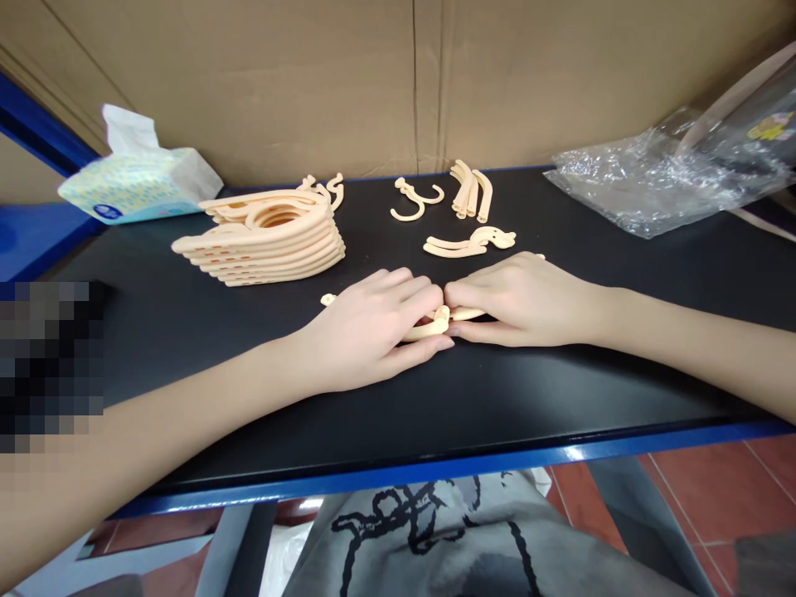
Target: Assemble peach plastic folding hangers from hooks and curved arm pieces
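My left hand [385, 327] is closed around a cream plastic hanger piece [426, 332], whose end shows between thumb and fingers. Another end of cream plastic [327, 299] sticks out behind that hand. My right hand [519, 303] pinches a second hanger piece [466, 314]. The two hands meet fingertip to fingertip just above the black tabletop, and the pieces come together between them. Fingers hide most of both parts and how they join. Just beyond my right hand lies a folded hanger piece [471, 242] with two arms.
A stack of cream plastic hangers [267, 257] stands at the left, beside a tissue pack [143, 186]. Farther back lie loose hooks [416, 199] and several curved arms [471, 192]. A clear plastic bag [647, 178] lies at the right. Blue trim [398, 473] edges the table [497, 394].
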`<act>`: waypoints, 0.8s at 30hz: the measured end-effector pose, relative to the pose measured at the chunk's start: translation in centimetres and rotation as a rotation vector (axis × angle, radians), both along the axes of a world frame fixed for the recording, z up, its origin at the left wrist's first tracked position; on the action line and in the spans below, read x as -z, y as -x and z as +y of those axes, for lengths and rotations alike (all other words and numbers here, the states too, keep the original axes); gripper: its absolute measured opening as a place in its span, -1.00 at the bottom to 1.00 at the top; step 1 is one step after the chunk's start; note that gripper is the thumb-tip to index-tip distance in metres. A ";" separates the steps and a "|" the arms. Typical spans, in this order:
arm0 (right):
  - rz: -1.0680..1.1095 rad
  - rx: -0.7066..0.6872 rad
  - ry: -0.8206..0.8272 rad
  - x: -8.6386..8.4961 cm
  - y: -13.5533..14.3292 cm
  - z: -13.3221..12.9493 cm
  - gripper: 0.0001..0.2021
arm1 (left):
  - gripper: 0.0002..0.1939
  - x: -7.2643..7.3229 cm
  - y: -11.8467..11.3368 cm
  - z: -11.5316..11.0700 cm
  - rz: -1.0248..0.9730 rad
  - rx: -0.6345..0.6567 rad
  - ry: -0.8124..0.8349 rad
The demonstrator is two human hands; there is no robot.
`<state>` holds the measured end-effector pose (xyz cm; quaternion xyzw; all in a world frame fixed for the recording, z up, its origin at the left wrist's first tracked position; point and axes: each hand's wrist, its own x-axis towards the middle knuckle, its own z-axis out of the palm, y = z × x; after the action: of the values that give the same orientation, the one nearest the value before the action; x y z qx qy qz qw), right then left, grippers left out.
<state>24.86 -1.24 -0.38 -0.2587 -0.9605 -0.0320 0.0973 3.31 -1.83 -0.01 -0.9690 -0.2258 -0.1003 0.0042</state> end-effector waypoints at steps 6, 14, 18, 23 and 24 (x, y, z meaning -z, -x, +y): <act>0.010 0.001 0.003 0.0 0.0 -0.1 -0.71 | -0.77 0.0 0.0 0.0 -0.004 0.001 -0.005; 0.013 -0.007 0.017 -0.1 0.0 -0.1 -0.72 | -0.77 0.0 0.0 0.0 0.001 0.002 0.003; 0.009 -0.008 0.013 -0.1 0.0 -0.1 -0.71 | -0.77 0.0 0.0 0.1 0.000 -0.002 0.001; 0.006 -0.006 0.003 0.0 -0.1 -0.1 -0.72 | -0.76 0.1 0.0 0.0 -0.001 0.001 -0.002; 0.007 -0.006 0.001 0.0 -0.1 -0.1 -0.72 | -0.76 0.1 0.0 0.0 0.000 0.001 -0.002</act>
<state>24.93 -1.30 -0.38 -0.2560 -0.9610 -0.0302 0.1006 3.33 -1.78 -0.11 -0.9691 -0.2252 -0.1005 0.0052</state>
